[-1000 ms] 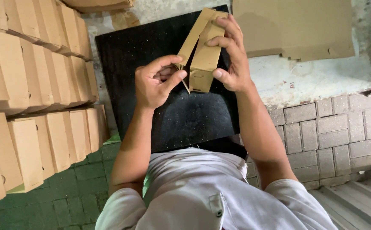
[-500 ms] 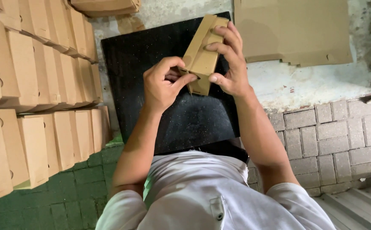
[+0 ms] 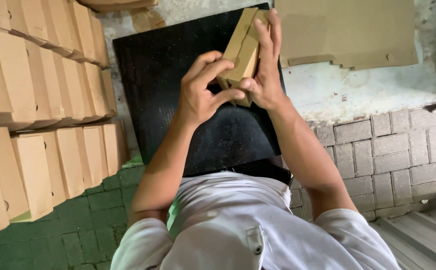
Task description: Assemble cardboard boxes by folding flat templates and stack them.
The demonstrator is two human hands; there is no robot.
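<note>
A small brown cardboard box is held above a black board that rests across my lap. My right hand wraps its far side, fingers stretched up along the box. My left hand grips the near lower end, thumb and fingers pressing on a flap there. The box is tilted, its long side pointing up and away from me.
Rows of finished brown boxes stand packed on the left, down to the green brick floor. Flat cardboard sheets lie at the top right on a pale concrete patch. Grey paving bricks lie on the right.
The box's open flap has been folded in against its body. Both hands have closed tighter around the box, the left hand moving onto its lower end.
</note>
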